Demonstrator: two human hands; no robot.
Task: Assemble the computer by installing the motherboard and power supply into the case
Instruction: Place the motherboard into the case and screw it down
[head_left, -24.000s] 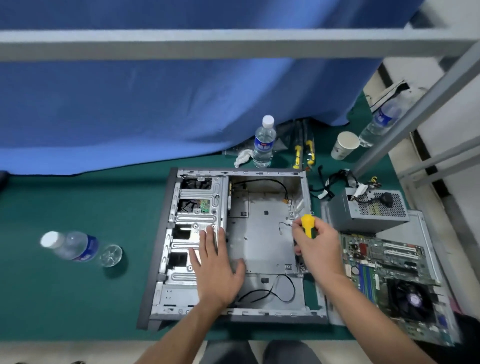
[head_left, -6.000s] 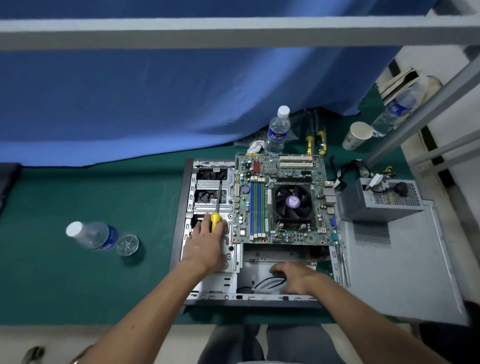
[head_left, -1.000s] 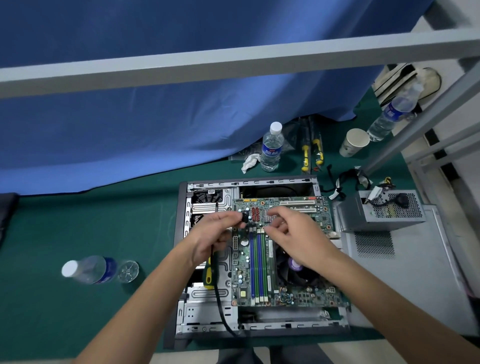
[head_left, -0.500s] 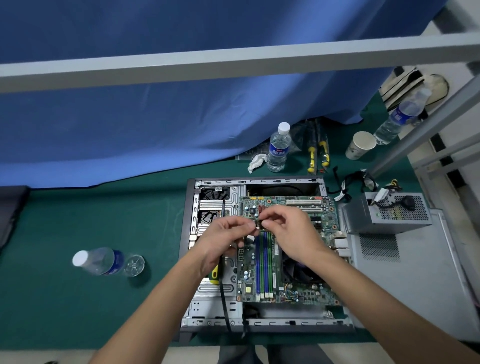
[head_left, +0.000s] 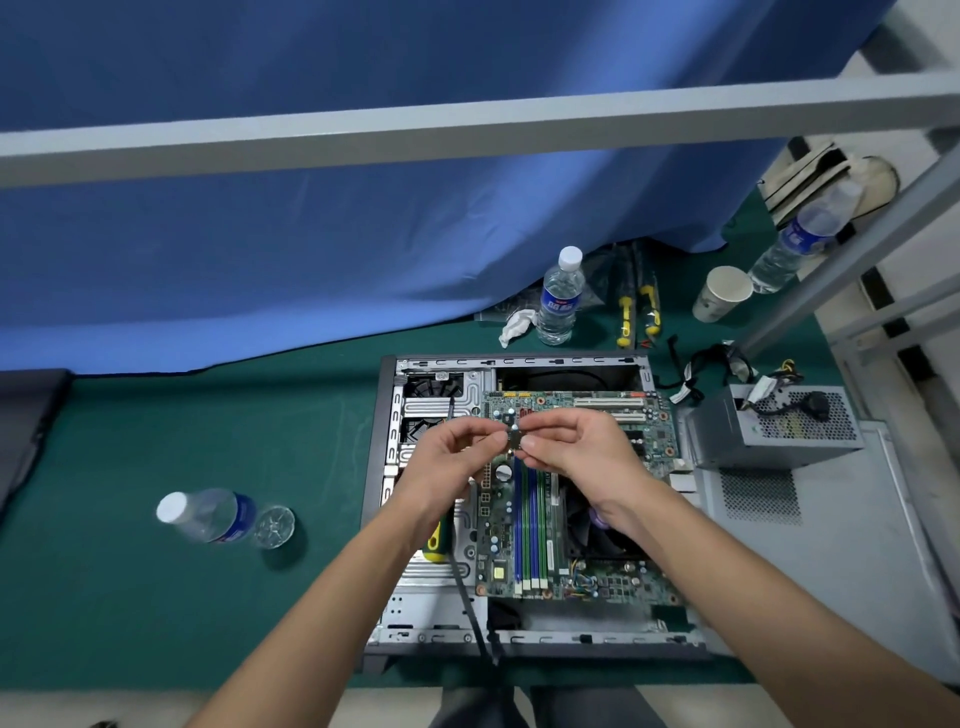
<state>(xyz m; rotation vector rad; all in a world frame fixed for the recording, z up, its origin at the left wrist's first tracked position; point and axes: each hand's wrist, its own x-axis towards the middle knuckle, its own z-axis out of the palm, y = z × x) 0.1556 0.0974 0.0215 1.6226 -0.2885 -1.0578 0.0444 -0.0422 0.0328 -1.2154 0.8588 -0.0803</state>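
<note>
The open grey case (head_left: 387, 467) lies flat on the green mat. Inside it sits the green motherboard (head_left: 524, 540) with its blue memory slots and black fan. My left hand (head_left: 452, 462) and my right hand (head_left: 576, 447) meet above the board's upper left part. Between them both pinch a small dark cable connector (head_left: 514, 440). A black cable (head_left: 470, 608) runs from under my left hand down over the case's near edge. The grey power supply (head_left: 774, 434) stands outside the case, to its right, on the loose side panel (head_left: 831, 561).
A yellow-handled screwdriver (head_left: 435, 540) lies on the drive cage under my left wrist. One water bottle (head_left: 213, 517) lies on the mat at the left, another (head_left: 560, 296) stands behind the case. Further screwdrivers (head_left: 636, 312), a paper cup (head_left: 722, 293) and loose cables (head_left: 701, 369) sit at the back right.
In the last second my hands came closer together over the motherboard, and both now pinch the connector. Earlier, the motherboard was placed into the case.
</note>
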